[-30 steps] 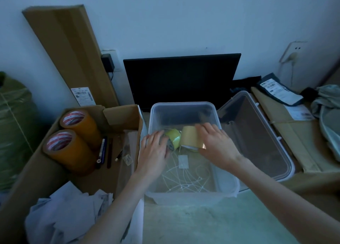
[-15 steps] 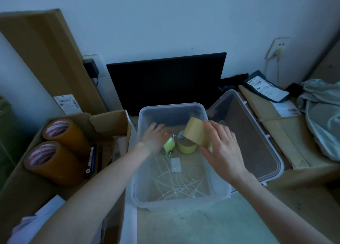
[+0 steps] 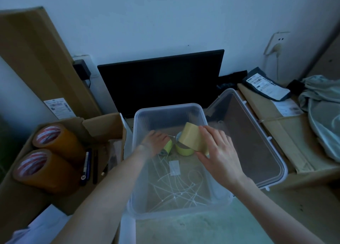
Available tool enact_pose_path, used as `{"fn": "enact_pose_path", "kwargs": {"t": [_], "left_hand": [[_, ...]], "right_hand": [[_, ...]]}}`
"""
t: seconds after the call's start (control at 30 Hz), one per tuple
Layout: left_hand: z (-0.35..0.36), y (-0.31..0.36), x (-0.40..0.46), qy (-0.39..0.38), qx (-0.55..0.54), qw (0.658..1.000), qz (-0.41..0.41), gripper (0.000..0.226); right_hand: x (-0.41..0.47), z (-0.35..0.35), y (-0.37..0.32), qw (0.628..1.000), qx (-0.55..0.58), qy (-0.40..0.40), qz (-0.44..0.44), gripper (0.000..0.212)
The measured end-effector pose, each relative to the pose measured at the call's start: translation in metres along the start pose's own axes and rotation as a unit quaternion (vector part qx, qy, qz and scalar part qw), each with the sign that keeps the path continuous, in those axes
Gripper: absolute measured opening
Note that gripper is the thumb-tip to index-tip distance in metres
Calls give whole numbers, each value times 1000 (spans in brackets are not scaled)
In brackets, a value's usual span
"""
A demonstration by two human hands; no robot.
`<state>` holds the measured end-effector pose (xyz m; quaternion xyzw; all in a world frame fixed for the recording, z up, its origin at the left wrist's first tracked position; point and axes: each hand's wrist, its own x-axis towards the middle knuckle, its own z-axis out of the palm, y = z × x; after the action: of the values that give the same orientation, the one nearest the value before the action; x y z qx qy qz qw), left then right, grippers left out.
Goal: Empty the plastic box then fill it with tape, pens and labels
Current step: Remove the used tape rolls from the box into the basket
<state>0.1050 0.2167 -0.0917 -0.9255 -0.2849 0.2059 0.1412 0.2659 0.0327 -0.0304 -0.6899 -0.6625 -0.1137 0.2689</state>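
Observation:
The clear plastic box (image 3: 184, 213) stands open in front of me. My right hand (image 3: 218, 151) holds a tan tape roll (image 3: 193, 138), tilted, just above the box's right side. Down inside the box, my left hand (image 3: 156, 142) grips a small yellow-green tape roll (image 3: 168, 146). Another yellow-green roll (image 3: 184, 150) lies on the box floor between my hands. White cable ties (image 3: 176, 192) and a small white label (image 3: 174, 167) lie on the bottom.
The box's lid (image 3: 257, 142) leans at the right. On the left, an open cardboard box (image 3: 103, 124) holds two large brown tape rolls (image 3: 53, 142), pens (image 3: 87, 165) and papers. A dark monitor (image 3: 161, 82) stands behind; parcels and cloth lie far right.
My right hand lifted the tan roll off the box floor and tilted it. My left hand reached deeper into the box onto the small yellow-green roll. The view shifted right.

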Motion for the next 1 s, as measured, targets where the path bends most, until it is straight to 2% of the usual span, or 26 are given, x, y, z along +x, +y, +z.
{"fn": "enact_pose_path", "kwargs": {"t": [0.23, 0.4, 0.47, 0.6, 0.9, 1.0], "left_hand": [[-10, 1, -5, 8, -52, 997, -59, 53], [-27, -2, -26, 128, -121, 978, -108, 64], [-38, -1, -41, 188, -130, 965, -125, 70], [-54, 8, -86, 306, -164, 924, -158, 69], [-76, 80, -161, 392, -284, 845, -226, 70], [-80, 98, -177, 414, -298, 829, -231, 70]], "right_hand": [[-3, 1, 1, 1000, -1, -9, 10, 71], [-7, 2, -2, 1000, 2, -12, 12, 71], [-9, 1, -3, 1000, 3, -9, 12, 70], [-15, -5, -6, 1000, 12, 2, 9, 69], [-44, -29, -24, 998, 43, 36, 37, 66], [-61, -40, -31, 995, 63, 49, 52, 64]]}}
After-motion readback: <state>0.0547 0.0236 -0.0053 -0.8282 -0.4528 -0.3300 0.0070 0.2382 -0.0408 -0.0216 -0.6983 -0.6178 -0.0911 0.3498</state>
